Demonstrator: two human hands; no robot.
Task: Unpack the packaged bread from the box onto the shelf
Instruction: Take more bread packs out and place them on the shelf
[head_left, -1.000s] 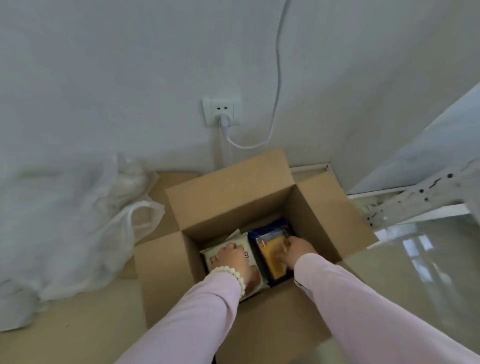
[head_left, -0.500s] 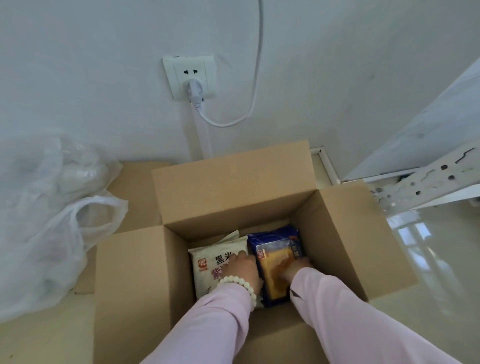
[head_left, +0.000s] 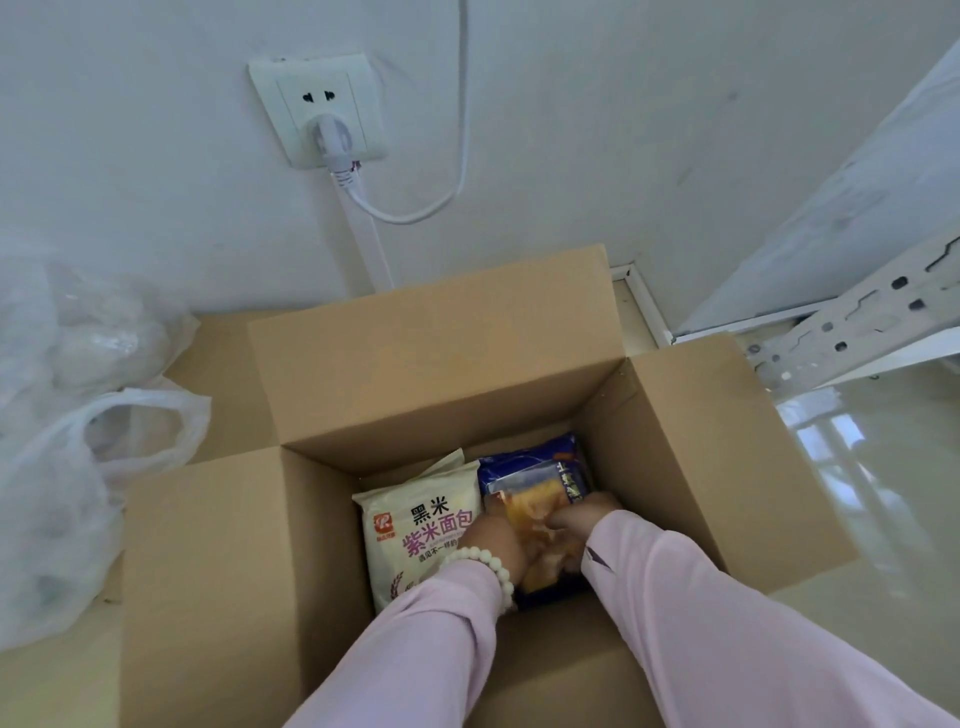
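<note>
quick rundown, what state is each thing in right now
cardboard box, open, flaps folded out
white bread packet, lying in the box, left side
blue bread packet, in the box, right side, gripped
left hand, gripping the blue bread packet
right hand, gripping the blue bread packet
wall socket, plug in its lower outlet
plastic bag, slumped left of the box

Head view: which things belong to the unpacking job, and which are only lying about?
Job: cardboard box, white bread pack, blue bread pack, left hand, right hand.
Lying about: plastic bags, wall socket, white cable.
</note>
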